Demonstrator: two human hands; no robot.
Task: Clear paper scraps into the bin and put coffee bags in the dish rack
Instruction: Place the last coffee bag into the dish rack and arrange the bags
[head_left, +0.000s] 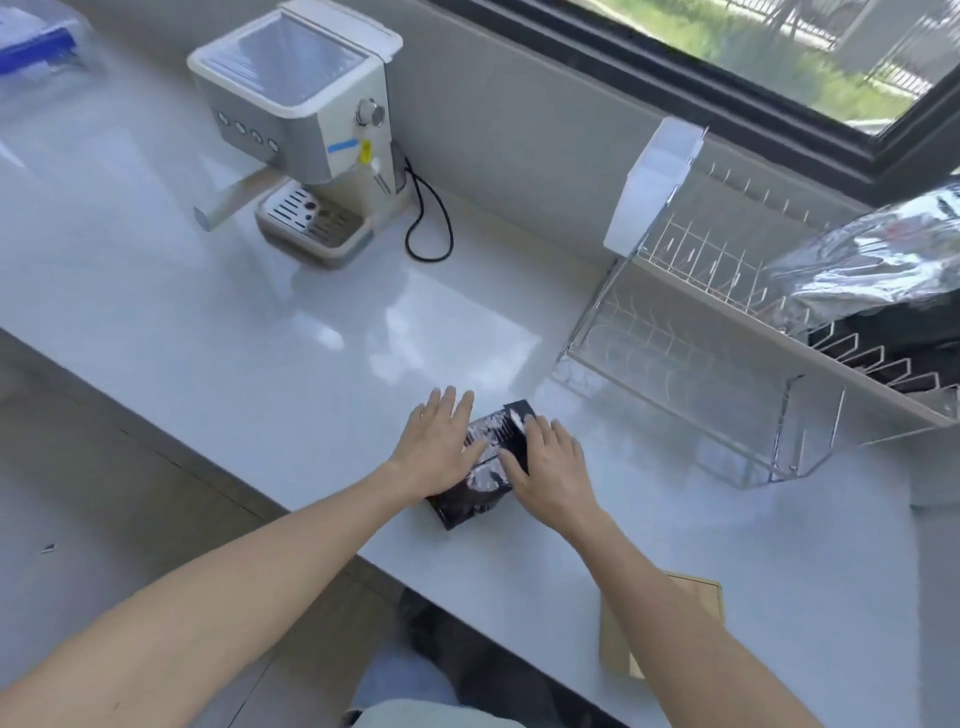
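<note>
Pressing down from both sides, the left hand (439, 447) and right hand (553, 467) lie flat on a black coffee bag (485, 467) near the front edge of the white countertop (260, 312); the fingers are spread and extended, resting on the bag rather than closed around it. The bag's long axis runs from near-left to far-right, roughly toward the dish rack (727, 338), which stands to the right and further back, so the right hand looks the nearer one for carrying it there. Dark packets already sit in the rack's right end. A coffee machine (306, 130) stands at the back left, under a window (779, 52).
</note>
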